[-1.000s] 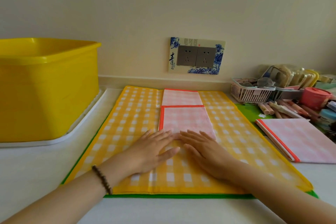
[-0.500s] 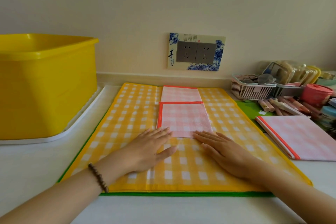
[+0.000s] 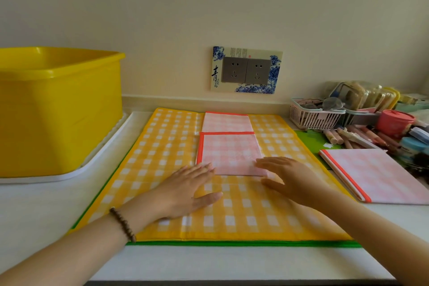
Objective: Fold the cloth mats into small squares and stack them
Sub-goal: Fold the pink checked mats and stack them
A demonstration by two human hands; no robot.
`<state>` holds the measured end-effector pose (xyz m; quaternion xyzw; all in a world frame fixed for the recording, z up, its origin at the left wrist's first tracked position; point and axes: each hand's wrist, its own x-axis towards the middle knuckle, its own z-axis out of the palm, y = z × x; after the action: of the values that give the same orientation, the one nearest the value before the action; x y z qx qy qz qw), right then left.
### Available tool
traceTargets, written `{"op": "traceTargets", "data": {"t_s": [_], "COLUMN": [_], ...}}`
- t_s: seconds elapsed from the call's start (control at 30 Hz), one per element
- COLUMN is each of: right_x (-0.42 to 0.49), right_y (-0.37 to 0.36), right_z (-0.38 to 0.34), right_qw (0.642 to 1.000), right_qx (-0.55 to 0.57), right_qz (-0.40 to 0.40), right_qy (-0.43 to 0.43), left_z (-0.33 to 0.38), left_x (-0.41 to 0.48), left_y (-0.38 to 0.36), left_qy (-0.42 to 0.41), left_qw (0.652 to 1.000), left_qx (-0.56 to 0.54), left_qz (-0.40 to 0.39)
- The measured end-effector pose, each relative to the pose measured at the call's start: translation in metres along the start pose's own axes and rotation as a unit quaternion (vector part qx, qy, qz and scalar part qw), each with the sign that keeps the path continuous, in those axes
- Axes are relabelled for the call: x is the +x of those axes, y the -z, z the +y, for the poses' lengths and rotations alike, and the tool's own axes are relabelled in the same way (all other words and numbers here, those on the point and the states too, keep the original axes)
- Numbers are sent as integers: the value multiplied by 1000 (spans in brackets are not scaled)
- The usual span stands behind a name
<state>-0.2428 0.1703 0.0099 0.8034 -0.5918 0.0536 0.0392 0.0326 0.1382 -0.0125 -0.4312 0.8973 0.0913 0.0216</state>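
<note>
Now, both your hands lie flat, fingers straight, gripping nothing. Your left hand (image 3: pixel 185 193) touches the pink mat (image 3: pixel 229 153) at its near left corner; your right hand (image 3: pixel 290 179) covers its near right corner. The mat stretches away beyond your fingertips, atop the yellow mat (image 3: pixel 151 158). Lift off carelessly and the fold may spring open. Press unevenly and the pink mat could slide askew, leaving the next fold crooked.

Left hand (image 3: pixel 185 190), right hand (image 3: pixel 290 179) farther apart
</note>
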Motion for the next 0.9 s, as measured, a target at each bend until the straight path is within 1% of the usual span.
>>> {"op": "traceTargets", "data": {"t_s": [0.1, 0.27, 0.37, 0.5, 0.57, 0.67, 0.73, 0.8, 0.83, 0.9], "right_x": [13, 23, 15, -18, -37, -58, -64, -66, -66, -60], "right_y": [1, -4, -4, 5, 11, 14, 16, 14, 13, 12], "right_z": [-2, -2, -1, -7, -13, -18, -21, -20, -18, -13], "right_qw": [1000, 1000, 999, 991, 983, 970, 962, 962, 967, 982], "right_qx": [-16, -14, -12, 29, 68, 102, 104, 72, 53, 47], "right_qz": [-16, 5, 49, 116, 139, 175, 196, 192, 170, 96], "right_qy": [4, -10, 6, 65, 96, 131, 156, 178, 180, 154], "left_z": [0, -6, -8, -13, -16, -17, -14, -6, -2, 4], "left_x": [3, 15, 13, 2, -2, -9, -13, -18, -21, -24], "left_y": [1, 7, 12, 16, 17, 15, 13, 15, 14, 11], "left_qy": [8, 10, -10, -45, -65, -83, -122, -133, -124, -123], "left_qw": [1000, 996, 995, 987, 987, 991, 984, 981, 984, 986], "left_qx": [-2, -62, -62, -82, -58, 19, 37, 49, 61, 61], "left_qz": [22, 61, 81, 130, 133, 103, 127, 131, 113, 90]}}
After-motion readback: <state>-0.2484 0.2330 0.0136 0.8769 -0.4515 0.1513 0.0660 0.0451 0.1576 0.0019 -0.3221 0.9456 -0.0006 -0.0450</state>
